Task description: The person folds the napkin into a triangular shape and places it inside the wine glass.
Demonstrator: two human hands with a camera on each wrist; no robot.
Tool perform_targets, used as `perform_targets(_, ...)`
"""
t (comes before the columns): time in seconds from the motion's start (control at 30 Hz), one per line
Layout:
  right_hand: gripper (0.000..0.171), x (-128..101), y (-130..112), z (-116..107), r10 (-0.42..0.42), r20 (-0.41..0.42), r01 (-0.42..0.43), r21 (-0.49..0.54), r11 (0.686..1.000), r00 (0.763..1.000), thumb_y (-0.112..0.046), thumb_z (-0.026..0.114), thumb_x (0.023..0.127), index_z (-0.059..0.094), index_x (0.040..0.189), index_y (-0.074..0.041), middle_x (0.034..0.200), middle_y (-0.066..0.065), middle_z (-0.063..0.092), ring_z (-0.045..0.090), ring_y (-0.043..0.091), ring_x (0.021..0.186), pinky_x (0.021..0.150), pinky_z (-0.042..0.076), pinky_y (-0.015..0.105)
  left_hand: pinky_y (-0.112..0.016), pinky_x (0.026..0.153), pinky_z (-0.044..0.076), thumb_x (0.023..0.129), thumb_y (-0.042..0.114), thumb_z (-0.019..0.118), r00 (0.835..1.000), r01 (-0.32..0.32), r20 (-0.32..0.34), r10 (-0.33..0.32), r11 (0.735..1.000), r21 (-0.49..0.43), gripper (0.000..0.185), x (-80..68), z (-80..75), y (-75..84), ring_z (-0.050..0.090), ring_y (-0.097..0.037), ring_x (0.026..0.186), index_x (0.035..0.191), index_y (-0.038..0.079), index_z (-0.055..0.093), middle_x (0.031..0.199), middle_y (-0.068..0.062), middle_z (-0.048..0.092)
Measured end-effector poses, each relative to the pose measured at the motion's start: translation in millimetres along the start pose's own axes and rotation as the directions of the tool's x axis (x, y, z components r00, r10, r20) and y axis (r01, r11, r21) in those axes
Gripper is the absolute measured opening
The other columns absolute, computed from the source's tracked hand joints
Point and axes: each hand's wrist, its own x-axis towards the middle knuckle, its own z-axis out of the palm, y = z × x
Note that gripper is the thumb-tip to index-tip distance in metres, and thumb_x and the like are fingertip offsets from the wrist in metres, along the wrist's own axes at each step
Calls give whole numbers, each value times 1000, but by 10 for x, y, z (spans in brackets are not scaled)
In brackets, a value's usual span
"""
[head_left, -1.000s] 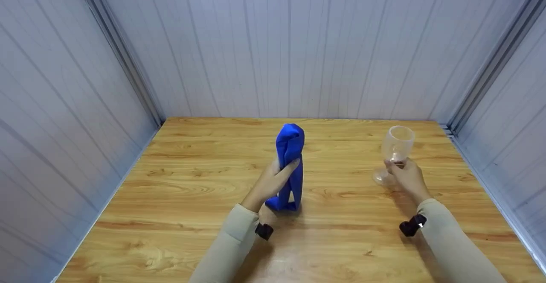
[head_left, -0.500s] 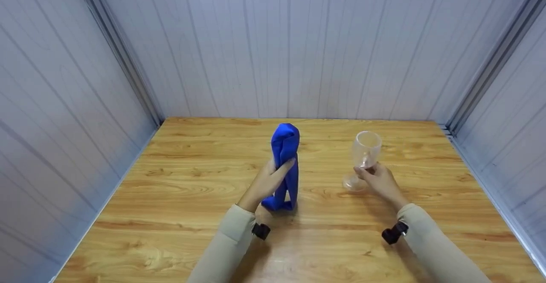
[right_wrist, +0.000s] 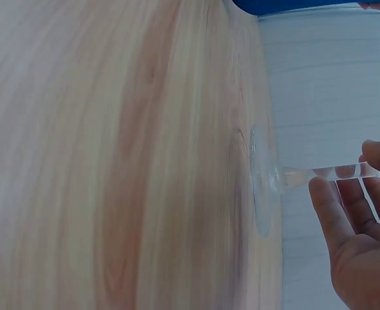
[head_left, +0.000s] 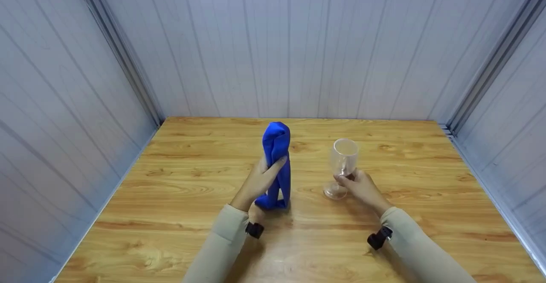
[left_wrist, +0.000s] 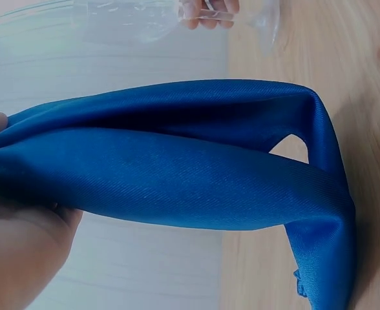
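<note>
A blue cloth (head_left: 277,159) hangs in a bunched loop above the wooden table (head_left: 179,180), its lower end touching the wood. My left hand (head_left: 262,179) grips it at mid height; in the left wrist view the cloth (left_wrist: 196,187) fills the frame beside my thumb (left_wrist: 22,239). A clear wine glass (head_left: 342,159) stands upright just right of the cloth. My right hand (head_left: 358,184) pinches its stem above the foot. The right wrist view shows the stem (right_wrist: 326,173) between my fingers (right_wrist: 364,213) and the round foot (right_wrist: 262,181) on the table.
White panelled walls (head_left: 290,48) close in the table at the back and on both sides. Black wrist straps (head_left: 254,229) sit on both beige sleeves. Bare wood lies left of the cloth and along the front edge.
My right hand has carried the glass leftward across the table, from the right side to close beside the cloth. The left hand and cloth have shifted slightly left.
</note>
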Motion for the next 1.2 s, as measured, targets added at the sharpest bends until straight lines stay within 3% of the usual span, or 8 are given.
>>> perform_targets(0.33,48,1,18,151,-26,35,26,0,1000,999,-24,67,98,55,130,10,115,17,67,63,22,103,89,50,29,-55,105,40,102,46,54,999,23,-31,-23,1000,6,72,-18,-97,-41,50,-30,130,156,6,27,148,-16,47)
perform_targets(0.63,44,-13,17,217,-50,53,52,-39,998,997,-25,67,98,59,126,8,117,16,67,63,23,108,91,50,32,-56,105,40,102,46,53,999,30,-31,-30,999,11,73,-21,-105,-52,50,-32,130,156,4,25,148,-17,46)
perform_targets(0.9,42,-19,7,244,-42,65,42,-9,999,997,-25,69,97,61,123,6,114,15,68,63,22,105,89,50,29,-55,105,41,103,46,52,999,34,-31,-34,999,26,72,-22,-97,-57,51,-31,129,156,5,27,147,-17,47)
perform_targets(1.1,47,-6,-1,304,-42,50,45,-53,998,998,-28,71,95,62,125,6,116,15,69,63,23,107,94,49,37,-54,104,42,103,42,54,998,41,-45,-41,999,14,67,-28,-87,-48,54,-31,125,154,4,31,144,-18,50)
perform_targets(1.2,52,0,-4,326,-20,54,22,-25,999,998,-30,71,94,59,130,6,122,16,67,62,27,114,100,47,42,-54,104,41,104,39,53,998,41,-45,-40,999,12,65,-19,-80,-49,54,-31,125,153,3,31,144,-19,50)
